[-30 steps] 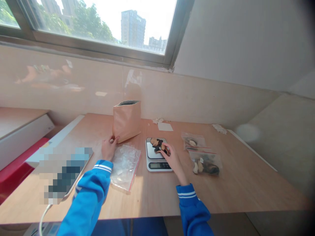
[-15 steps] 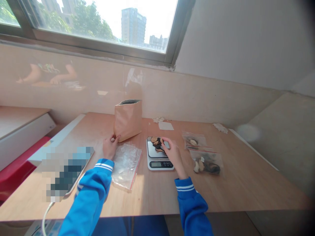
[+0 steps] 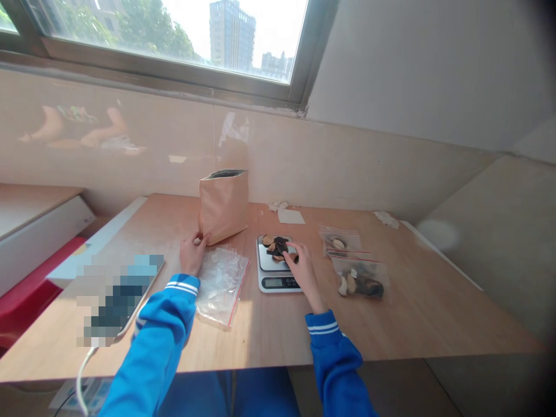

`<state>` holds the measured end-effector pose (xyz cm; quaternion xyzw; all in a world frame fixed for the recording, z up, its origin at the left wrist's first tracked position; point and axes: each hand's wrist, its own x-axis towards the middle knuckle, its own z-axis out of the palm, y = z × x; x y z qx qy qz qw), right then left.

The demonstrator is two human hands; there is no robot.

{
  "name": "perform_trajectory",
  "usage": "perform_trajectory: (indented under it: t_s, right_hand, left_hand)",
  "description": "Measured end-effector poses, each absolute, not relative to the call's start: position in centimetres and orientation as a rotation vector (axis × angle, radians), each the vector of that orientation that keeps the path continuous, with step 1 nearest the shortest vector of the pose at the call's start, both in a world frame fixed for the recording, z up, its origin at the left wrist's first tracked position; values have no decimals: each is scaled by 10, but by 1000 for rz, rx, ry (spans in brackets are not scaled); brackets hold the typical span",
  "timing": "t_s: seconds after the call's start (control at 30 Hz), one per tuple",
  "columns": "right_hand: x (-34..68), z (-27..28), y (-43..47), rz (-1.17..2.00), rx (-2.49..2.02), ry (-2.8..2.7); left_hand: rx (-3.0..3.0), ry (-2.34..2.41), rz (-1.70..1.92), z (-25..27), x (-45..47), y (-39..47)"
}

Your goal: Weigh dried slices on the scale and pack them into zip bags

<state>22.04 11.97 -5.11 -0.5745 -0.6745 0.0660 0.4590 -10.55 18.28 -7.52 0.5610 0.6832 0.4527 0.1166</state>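
A kitchen scale (image 3: 273, 264) with a small display stands mid-table. On its plate lies a loose heap of dark and tan dried slices (image 3: 277, 246). My right hand (image 3: 303, 271) reaches over the plate's right side, thumb and fingers closed around a dark slice at the heap's edge. My left hand (image 3: 191, 253) pinches the lower left corner of an upright brown paper bag (image 3: 223, 205), its top open and its inside mostly hidden. Just right of my left wrist, a clear zip bag (image 3: 220, 286) with a red seal lies flat.
Two zip bags, a rear one (image 3: 341, 238) and a front one (image 3: 362, 281), hold pale and dark pieces right of the scale. At left lies a blurred device (image 3: 124, 298) with a white cable (image 3: 82, 370). White paper (image 3: 291, 216) lies behind the scale.
My right fingers have shifted on the scale, and the slices now lie more spread across the plate. My left hand stays at the paper bag's corner. The whole view has shifted slightly.
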Motion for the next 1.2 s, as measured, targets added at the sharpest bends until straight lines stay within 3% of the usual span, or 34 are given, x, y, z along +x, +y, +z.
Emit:
perform_trajectory:
  t_s: [0.17,0.4,0.6,0.93,1.2]
  right_hand:
    - [214,-44,130,164,-1474,-1678]
    - [204,-37,143,130,-1950,-1616]
    - [209,-21,151,210,-1796,-1528]
    - [257,-36,160,691,-1512,-1333]
    - [239,-27,126,356,-1434,-1671]
  left_hand:
    - [1636,1992,1344,-74,-105,183]
    - [1657,2008,1348,-76,-106,184]
    - [1643,2028,1325,-76,-106,184]
    - [1642,1984,1336,-76,-106,184]
    - [1611,2010,1330,-76,-105,184]
